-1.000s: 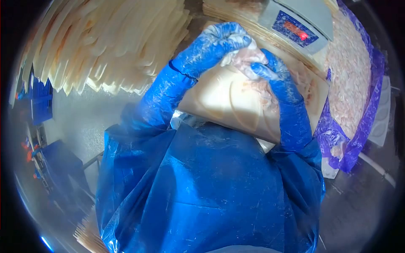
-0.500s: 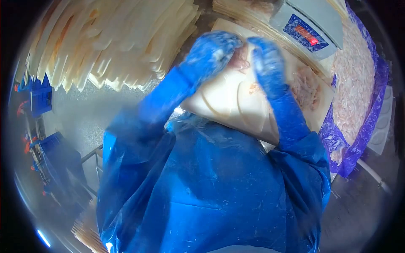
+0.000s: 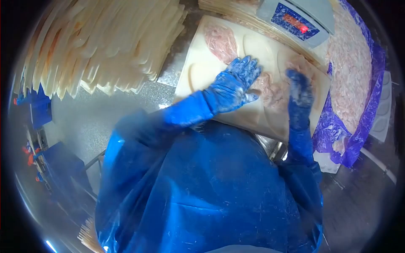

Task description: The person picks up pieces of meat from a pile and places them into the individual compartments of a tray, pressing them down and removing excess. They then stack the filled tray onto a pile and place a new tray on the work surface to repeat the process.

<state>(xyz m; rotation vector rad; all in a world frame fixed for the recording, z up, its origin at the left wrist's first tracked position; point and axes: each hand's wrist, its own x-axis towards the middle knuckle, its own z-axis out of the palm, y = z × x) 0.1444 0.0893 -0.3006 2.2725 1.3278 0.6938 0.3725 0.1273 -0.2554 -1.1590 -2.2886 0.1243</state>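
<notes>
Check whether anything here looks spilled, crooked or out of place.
Nothing looks spilled or damaged. Only the stack of pale trays at upper left is fanned out unevenly, not squared up. The left hand lies spread on the moulded tray beside a meat portion; the right hand, blurred, rests by it.
</notes>
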